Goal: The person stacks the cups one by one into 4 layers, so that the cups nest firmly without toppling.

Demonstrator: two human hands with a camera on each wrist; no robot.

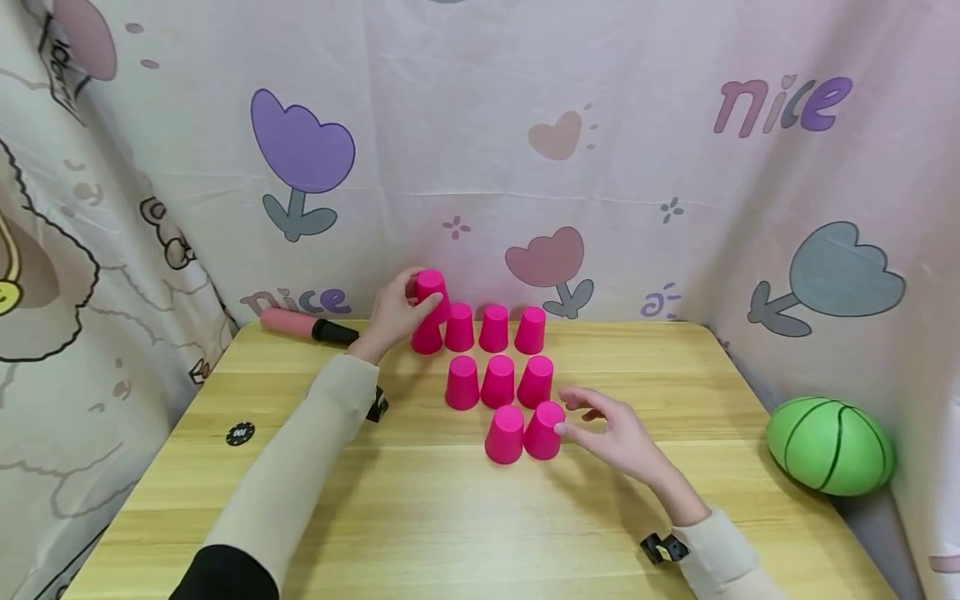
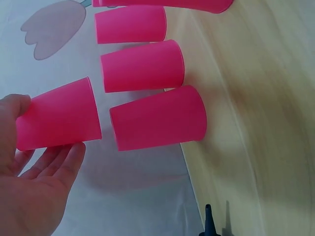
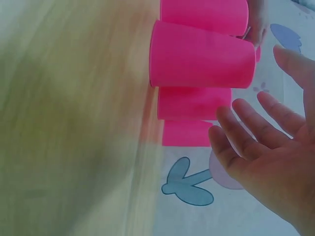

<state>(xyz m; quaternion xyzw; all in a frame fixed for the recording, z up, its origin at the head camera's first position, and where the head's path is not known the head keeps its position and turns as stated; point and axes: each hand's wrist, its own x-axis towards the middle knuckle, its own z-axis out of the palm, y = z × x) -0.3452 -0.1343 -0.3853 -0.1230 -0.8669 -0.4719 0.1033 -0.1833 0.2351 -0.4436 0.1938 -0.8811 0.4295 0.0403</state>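
My left hand (image 1: 393, 315) grips an upside-down pink plastic cup (image 2: 59, 115) by its sides, thumb on one side and fingers on the other. A small gap separates its rim from the top of the leftmost back-row cup (image 2: 157, 120), which stands upside down. Beside the front right cup (image 1: 543, 435) is my right hand (image 1: 617, 437), fingers loosely spread and holding nothing, as the right wrist view shows. Three cups form the middle row, around the centre cup (image 1: 498, 383). A front left cup (image 1: 504, 437) stands close against its neighbour.
On the wooden table (image 1: 420, 533), a pink and black cylinder (image 1: 300, 325) lies at the back left. Nearer on that side is a black chip (image 1: 240, 433) marked 100. A green ball (image 1: 831, 446) with dark lines sits by the right edge. Behind hangs a printed curtain (image 1: 450, 125).
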